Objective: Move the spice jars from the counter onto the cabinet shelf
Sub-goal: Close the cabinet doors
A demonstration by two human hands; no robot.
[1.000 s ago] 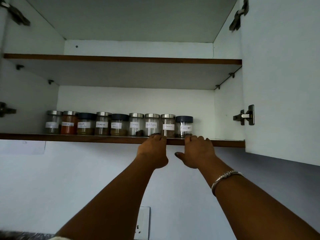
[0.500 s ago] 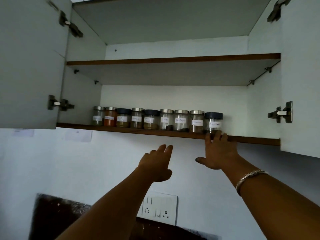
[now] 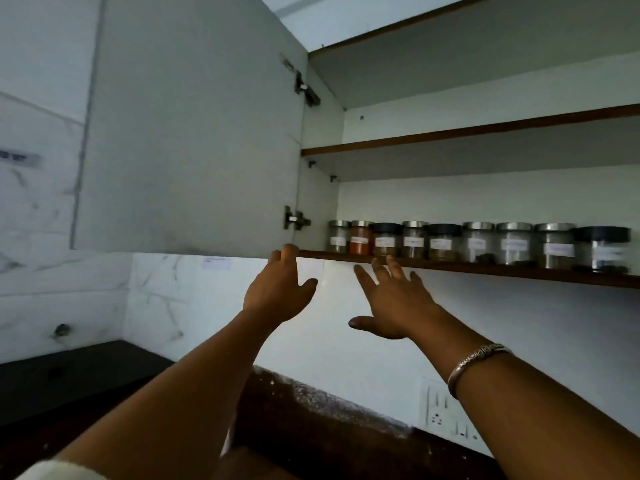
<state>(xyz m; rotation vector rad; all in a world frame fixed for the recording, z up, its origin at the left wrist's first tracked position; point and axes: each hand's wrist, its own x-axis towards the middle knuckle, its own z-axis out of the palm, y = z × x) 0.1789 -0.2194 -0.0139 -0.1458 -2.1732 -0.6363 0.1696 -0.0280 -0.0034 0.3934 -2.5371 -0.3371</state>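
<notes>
While your hands reached up empty, all nine spice jars (image 3: pixel 478 244) stood on the cabinet shelf (image 3: pixel 485 268).

Your left hand (image 3: pixel 278 292) had its fingertips at the bottom corner of the open cabinet door (image 3: pixel 194 133), fingers loosely curled and holding nothing. Your right hand (image 3: pixel 394 306) was just beside it, fingers spread wide with the tips at the shelf's front edge, below the leftmost jars; a bracelet (image 3: pixel 476 362) circled that wrist. Up and to the right of both hands the jars ran in a single row, labels facing you. Below your forearms lay the dark counter (image 3: pixel 329 420), with a wall socket (image 3: pixel 446 410) under your right wrist.
</notes>
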